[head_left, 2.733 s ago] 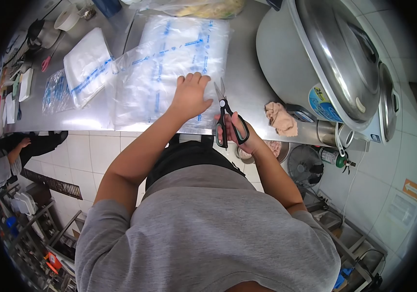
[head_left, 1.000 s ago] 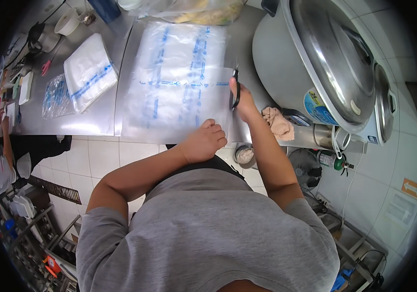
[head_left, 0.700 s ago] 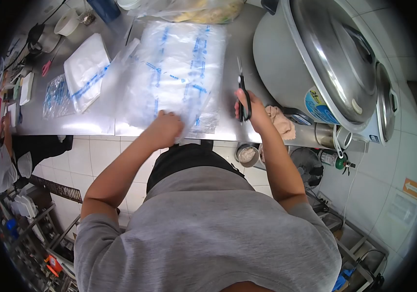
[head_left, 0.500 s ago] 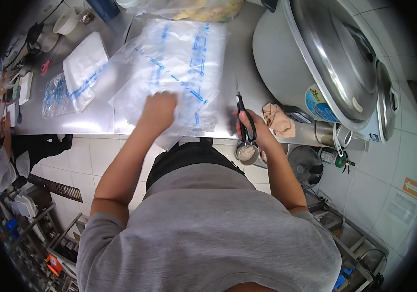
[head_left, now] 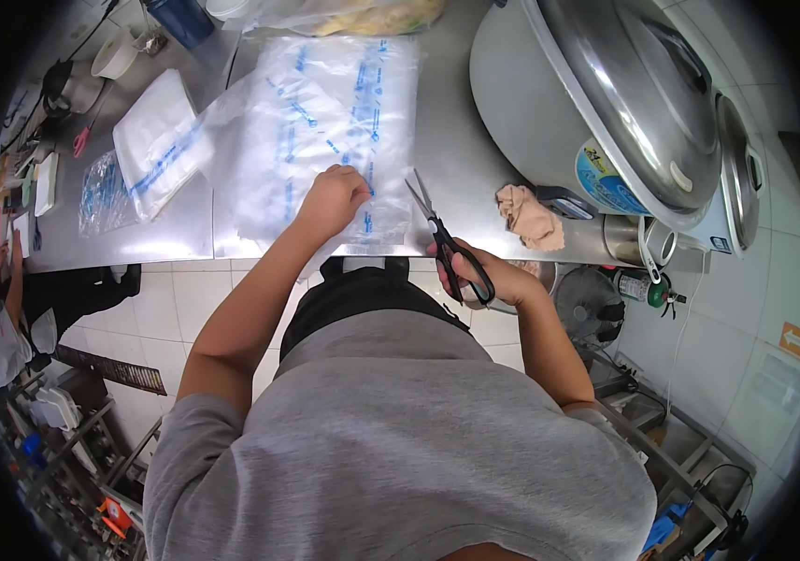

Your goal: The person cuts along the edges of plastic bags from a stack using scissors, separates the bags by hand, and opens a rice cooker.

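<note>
Black-handled scissors (head_left: 444,238) are in my right hand (head_left: 486,273), fingers through and around the handles. Their blades are slightly apart and point up and left toward the bags. A stack of clear plastic bags with blue print (head_left: 325,103) lies flat on the steel table (head_left: 451,178). My left hand (head_left: 333,199) rests over the lower part of this stack, its fingers curled together; whether they pinch the plastic is too small to tell. To the left lies a folded white plastic bag (head_left: 162,140) with a blue stripe.
A large lidded pot (head_left: 531,103) stands at the right, with a tan cloth (head_left: 529,217) and a metal cup (head_left: 621,236) near it. Pink scissors (head_left: 81,142) and a crumpled clear packet (head_left: 104,194) lie left. Another person's arm (head_left: 14,280) shows far left.
The scissors in my right hand have moved left and down, and their blades have come apart. My left hand has shifted slightly right over the bags.
</note>
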`<state>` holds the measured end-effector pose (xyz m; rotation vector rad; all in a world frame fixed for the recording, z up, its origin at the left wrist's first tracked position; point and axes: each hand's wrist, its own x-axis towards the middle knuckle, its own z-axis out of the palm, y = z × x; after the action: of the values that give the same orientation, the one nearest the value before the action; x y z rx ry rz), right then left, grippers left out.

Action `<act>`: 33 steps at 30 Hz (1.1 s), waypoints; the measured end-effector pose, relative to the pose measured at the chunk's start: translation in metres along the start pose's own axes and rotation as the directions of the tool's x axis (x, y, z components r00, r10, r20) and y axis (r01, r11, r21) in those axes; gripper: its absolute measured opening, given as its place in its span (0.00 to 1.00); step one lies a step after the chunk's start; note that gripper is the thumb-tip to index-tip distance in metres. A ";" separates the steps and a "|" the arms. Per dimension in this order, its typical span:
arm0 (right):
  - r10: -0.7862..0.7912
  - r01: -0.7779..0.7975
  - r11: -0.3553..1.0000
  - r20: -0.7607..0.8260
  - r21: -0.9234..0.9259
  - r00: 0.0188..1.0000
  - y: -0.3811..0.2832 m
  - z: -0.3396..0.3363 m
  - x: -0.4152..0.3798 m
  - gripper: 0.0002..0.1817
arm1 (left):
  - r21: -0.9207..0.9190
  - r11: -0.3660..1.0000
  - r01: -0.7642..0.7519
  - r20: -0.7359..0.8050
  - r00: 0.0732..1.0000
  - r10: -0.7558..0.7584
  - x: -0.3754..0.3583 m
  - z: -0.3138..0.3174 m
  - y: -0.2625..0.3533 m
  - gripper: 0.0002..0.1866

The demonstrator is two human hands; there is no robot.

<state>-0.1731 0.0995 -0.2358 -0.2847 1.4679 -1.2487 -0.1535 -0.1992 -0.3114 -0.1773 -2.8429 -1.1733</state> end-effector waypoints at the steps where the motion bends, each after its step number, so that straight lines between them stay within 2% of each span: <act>1: -0.012 0.011 0.999 0.043 0.035 0.999 -0.001 0.001 -0.001 0.34 | -0.010 1.000 -0.017 0.030 0.999 0.018 -0.001 -0.003 0.002 0.04; 4: -0.022 0.014 0.997 0.112 0.074 0.993 -0.006 0.004 0.001 0.36 | -0.013 0.999 -0.038 0.097 0.995 0.039 -0.006 -0.015 0.012 0.06; 7: 0.079 -0.085 0.995 0.103 0.055 0.992 -0.012 0.005 0.005 0.35 | 0.010 1.000 0.010 0.110 0.994 -0.011 -0.009 -0.014 0.015 0.07; 10: 0.232 -0.226 0.968 0.045 -0.111 0.972 -0.004 -0.002 0.012 0.40 | -0.018 0.995 0.097 0.095 0.991 -0.095 -0.010 -0.008 0.010 0.08; 13: 0.209 -0.206 0.973 0.016 -0.105 0.978 0.002 0.000 0.011 0.32 | -0.039 0.985 0.170 0.090 0.982 -0.166 -0.012 -0.007 0.009 0.08; 15: 0.150 -0.148 0.987 0.039 -0.059 0.988 0.001 0.004 0.007 0.32 | -0.059 0.984 0.169 0.082 0.983 -0.164 -0.011 -0.009 0.011 0.08; 18: 0.096 -0.097 0.995 0.051 0.018 0.994 0.003 0.008 0.010 0.31 | -0.023 0.997 0.078 0.006 0.997 -0.078 -0.010 -0.009 0.019 0.08; 21: 0.086 -0.087 0.992 0.009 0.093 0.996 0.009 0.008 0.019 0.31 | 0.021 0.999 -0.048 -0.001 0.999 0.049 -0.011 -0.009 0.019 0.08; 24: 0.103 -0.091 0.984 -0.079 0.150 0.991 0.011 0.007 0.023 0.27 | 0.190 0.979 -0.076 0.086 0.994 0.061 -0.014 -0.013 0.021 0.07; 27: 0.109 -0.092 0.987 -0.134 0.128 0.985 0.013 0.008 0.026 0.24 | 0.284 0.958 -0.036 0.061 0.998 0.019 -0.013 -0.009 0.034 0.15; 30: 0.078 -0.060 0.991 -0.150 0.121 0.986 0.013 0.013 0.026 0.22 | 0.274 0.962 -0.002 -0.067 0.998 0.021 -0.008 0.006 0.046 0.25; 33: 0.045 -0.021 0.986 -0.140 0.166 0.989 0.014 0.014 0.026 0.23 | 0.284 0.958 0.041 -0.081 0.997 -0.019 -0.005 0.019 0.045 0.31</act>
<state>-0.1640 0.0780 -0.2588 -0.0611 1.4740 -1.3770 -0.1429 -0.1548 -0.2939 -0.0711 -2.9109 -0.7413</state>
